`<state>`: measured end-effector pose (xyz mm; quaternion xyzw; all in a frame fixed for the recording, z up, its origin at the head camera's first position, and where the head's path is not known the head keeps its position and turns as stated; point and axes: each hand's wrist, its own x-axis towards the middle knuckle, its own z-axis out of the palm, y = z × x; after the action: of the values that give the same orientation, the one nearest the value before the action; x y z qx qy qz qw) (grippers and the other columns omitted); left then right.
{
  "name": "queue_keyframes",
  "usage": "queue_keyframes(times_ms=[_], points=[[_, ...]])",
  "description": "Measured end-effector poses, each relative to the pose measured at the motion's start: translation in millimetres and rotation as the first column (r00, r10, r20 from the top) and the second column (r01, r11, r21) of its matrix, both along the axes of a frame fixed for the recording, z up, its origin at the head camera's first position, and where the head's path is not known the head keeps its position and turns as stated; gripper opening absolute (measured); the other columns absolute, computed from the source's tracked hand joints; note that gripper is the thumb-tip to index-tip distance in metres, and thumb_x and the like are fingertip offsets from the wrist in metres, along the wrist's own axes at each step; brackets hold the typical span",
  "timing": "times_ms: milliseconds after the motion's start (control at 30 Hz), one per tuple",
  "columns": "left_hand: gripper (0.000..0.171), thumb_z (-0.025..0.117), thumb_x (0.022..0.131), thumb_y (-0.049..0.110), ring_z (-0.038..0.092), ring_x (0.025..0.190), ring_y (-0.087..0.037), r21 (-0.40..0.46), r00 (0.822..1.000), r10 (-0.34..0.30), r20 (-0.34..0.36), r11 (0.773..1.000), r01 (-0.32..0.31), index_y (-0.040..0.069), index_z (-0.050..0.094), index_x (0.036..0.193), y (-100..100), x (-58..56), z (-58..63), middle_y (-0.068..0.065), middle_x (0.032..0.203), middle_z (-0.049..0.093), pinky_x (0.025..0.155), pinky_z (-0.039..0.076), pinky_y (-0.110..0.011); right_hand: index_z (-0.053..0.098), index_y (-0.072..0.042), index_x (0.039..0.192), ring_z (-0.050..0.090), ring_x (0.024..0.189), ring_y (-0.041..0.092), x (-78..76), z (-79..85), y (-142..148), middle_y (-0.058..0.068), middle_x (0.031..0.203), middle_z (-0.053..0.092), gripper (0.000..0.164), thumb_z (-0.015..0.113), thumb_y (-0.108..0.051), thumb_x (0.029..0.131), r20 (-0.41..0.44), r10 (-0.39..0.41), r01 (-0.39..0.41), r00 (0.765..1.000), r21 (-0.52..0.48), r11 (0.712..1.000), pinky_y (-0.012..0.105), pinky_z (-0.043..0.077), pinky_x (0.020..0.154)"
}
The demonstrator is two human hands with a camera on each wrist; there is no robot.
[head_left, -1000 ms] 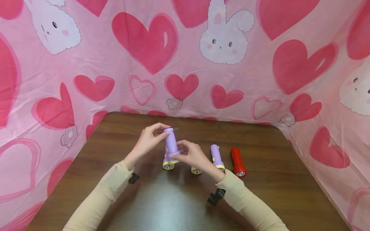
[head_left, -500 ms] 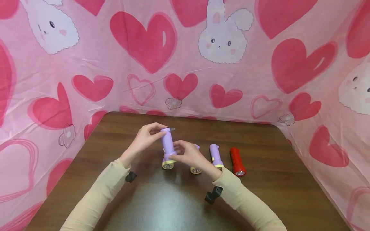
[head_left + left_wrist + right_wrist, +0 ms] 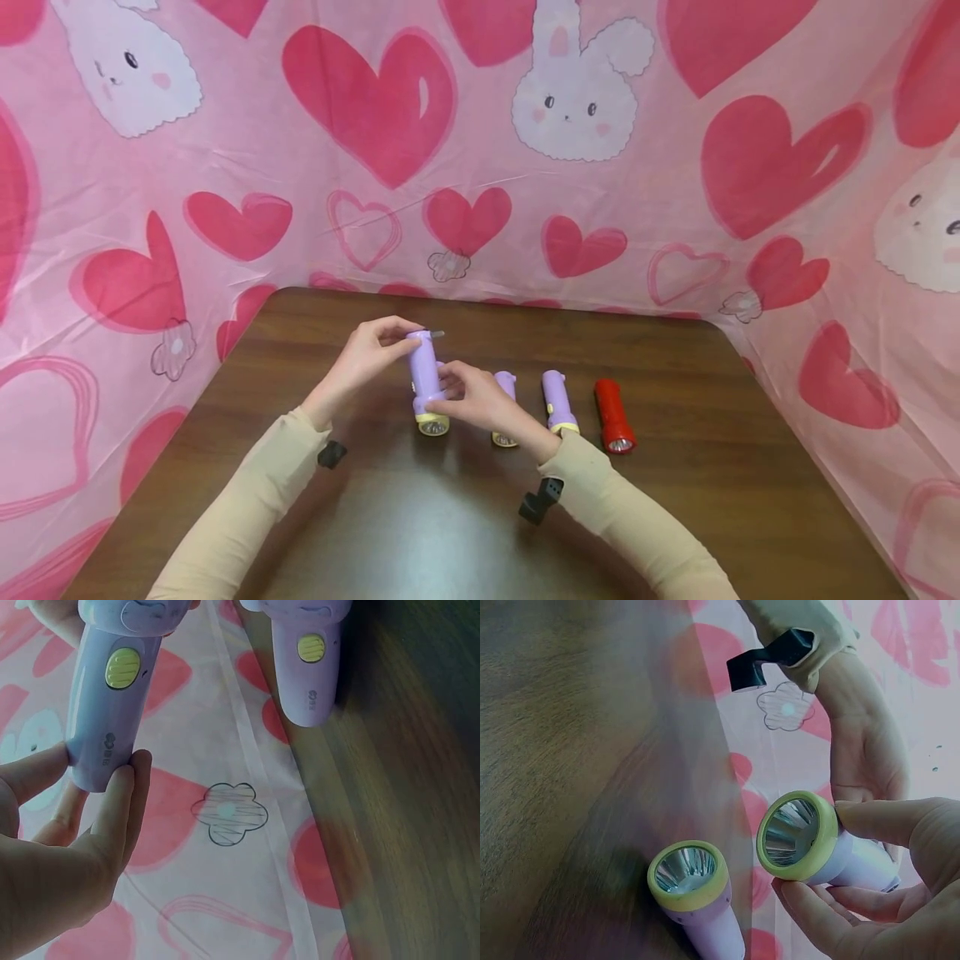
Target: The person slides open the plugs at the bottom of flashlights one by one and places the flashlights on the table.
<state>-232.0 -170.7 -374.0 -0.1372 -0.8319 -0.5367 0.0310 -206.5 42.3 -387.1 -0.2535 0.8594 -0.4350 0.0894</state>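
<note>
Both hands hold a purple flashlight (image 3: 423,362) raised above the table, its lamp end toward the person. My left hand (image 3: 366,357) pinches the tail, where a small clear tab (image 3: 438,333) sticks out. At the other end, my right hand (image 3: 476,398) grips the head, thumb and fingers around the yellow rim (image 3: 823,838) in the right wrist view. A yellow-green switch (image 3: 123,668) shows on its body in the left wrist view. Another purple flashlight (image 3: 694,879) lies below; in the head view the held one covers most of it.
To the right on the brown wooden table (image 3: 465,517) lie a purple flashlight (image 3: 506,383) partly behind the right hand, another purple flashlight (image 3: 557,398) and a red flashlight (image 3: 613,417), lamps toward the person. A pink heart-and-rabbit cloth (image 3: 480,108) surrounds the table.
Both hands have shifted left with the held flashlight, which now overlaps the one lying below it. More of the purple flashlight by the right hand shows. The other flashlights stay put.
</note>
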Motion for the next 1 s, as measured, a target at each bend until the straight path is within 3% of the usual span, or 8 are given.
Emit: queue_keyframes(times_ms=[333, 567, 1000], points=[[0.028, 0.070, 0.093, 0.023, 0.069, 0.112, -0.031, -0.030, 0.999, 0.037, 0.023, 0.999, -0.037, 0.008, 0.071, 0.116, -7, -2.0, -2.4, -0.014, 0.119, 0.072, 0.097, 0.054, -0.048, 0.059, 0.001, 0.124, 0.070, 0.101, 0.026, 0.2, 5.3, -7, 0.017, 0.113, 0.072, 0.052, 0.079, -0.024, 0.083, 0.036, -0.002, 0.000, 0.999, 0.067, 0.998, 0.032, 0.058, 0.089], [0.030, 0.069, 0.093, 0.027, 0.068, 0.114, -0.030, -0.039, 0.998, 0.045, 0.047, 0.998, -0.043, 0.008, 0.071, 0.116, -15, -3.3, -6.4, -0.014, 0.120, 0.072, 0.099, 0.052, -0.049, 0.061, 0.000, 0.118, 0.071, 0.096, 0.025, 0.7, 4.3, -15, 0.017, 0.108, 0.073, 0.044, 0.078, -0.022, 0.084, 0.009, 0.021, -0.022, 1.000, 0.078, 0.997, 0.027, 0.057, 0.083], [0.031, 0.069, 0.093, 0.026, 0.068, 0.110, -0.027, -0.038, 0.998, 0.031, 0.062, 0.999, -0.029, 0.006, 0.070, 0.116, -28, -3.2, -3.6, -0.016, 0.117, 0.072, 0.093, 0.051, -0.037, 0.063, 0.000, 0.119, 0.071, 0.098, 0.025, -0.9, 1.7, -26, 0.015, 0.109, 0.073, 0.047, 0.078, -0.028, 0.084, 0.027, 0.007, -0.010, 1.000, 0.088, 0.996, 0.030, 0.057, 0.084]])
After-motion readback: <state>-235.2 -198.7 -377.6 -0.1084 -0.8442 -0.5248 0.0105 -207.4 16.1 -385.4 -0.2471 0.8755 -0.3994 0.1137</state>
